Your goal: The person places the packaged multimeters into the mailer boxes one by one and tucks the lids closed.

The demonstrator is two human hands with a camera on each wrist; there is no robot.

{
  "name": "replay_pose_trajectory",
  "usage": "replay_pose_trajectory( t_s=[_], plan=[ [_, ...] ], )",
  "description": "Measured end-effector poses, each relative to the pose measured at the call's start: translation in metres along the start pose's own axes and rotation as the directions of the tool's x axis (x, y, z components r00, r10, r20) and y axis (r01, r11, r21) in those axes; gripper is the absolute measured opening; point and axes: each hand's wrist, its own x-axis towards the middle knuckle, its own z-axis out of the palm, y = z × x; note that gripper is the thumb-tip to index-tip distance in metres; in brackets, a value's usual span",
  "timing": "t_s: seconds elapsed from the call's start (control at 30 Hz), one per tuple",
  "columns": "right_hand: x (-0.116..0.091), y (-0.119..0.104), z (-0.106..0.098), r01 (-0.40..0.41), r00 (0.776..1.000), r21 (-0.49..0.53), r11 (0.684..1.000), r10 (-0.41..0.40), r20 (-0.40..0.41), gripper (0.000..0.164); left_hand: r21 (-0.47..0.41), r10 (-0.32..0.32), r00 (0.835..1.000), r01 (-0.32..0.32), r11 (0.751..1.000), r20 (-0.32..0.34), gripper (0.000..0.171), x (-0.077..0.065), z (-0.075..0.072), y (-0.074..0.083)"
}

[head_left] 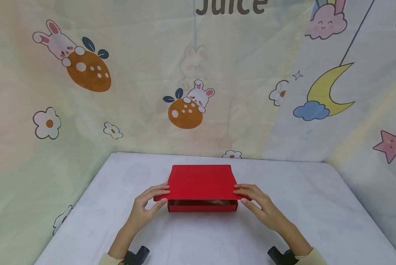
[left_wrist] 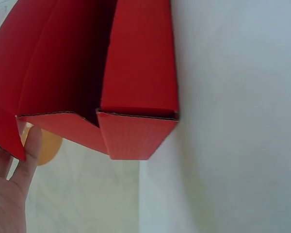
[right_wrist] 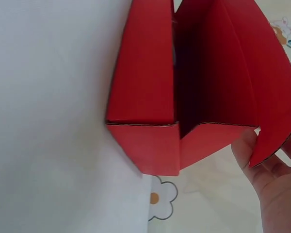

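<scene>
A red cardboard box [head_left: 202, 208] lies flat on the table, its hinged lid [head_left: 202, 181] partly raised. My left hand [head_left: 146, 204] pinches the lid's left front corner, fingers above and thumb at the front edge. At the opposite corner my right hand [head_left: 262, 208] grips the lid the same way. Through the front gap a shiny, clear-looking item [head_left: 219, 202] shows inside; its kind is hidden. In the left wrist view, fingers [left_wrist: 33, 143] touch a curved lid flap [left_wrist: 7, 131]. A matching flap [right_wrist: 276, 121] is between the fingers in the right wrist view.
The box rests on a white-covered table [head_left: 198, 243], whose far edge meets a printed cloth backdrop [head_left: 135, 92] with bunnies, flowers and a moon. Black straps with camera mounts [head_left: 136, 255] sit on both wrists, low over the table.
</scene>
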Motion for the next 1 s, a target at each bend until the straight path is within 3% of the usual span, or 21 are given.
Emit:
replay_pose_trajectory(
  t_s=[0.13,0.37,0.73,1.0],
  plan=[
    [-0.006,0.003,0.005,0.005,1.000,0.005,1.000,-0.005,0.012,0.041,-0.017,0.014,1.000,-0.014,1.000,0.012,0.033,-0.007,0.000,-0.003],
    [-0.016,0.010,0.010,0.004,0.999,0.035,0.999,-0.006,0.042,0.046,-0.053,-0.008,0.999,0.010,0.999,0.031,0.038,-0.028,0.003,-0.047],
    [-0.030,0.023,0.016,0.025,0.995,0.026,0.999,-0.028,0.100,0.043,-0.132,0.102,0.994,-0.098,0.986,0.027,0.046,-0.035,0.005,-0.056],
    [-0.037,0.029,0.022,0.005,0.995,0.073,0.997,-0.012,0.099,0.040,-0.122,0.034,0.995,-0.022,0.992,0.098,0.038,-0.041,0.005,-0.060]
  ],
)
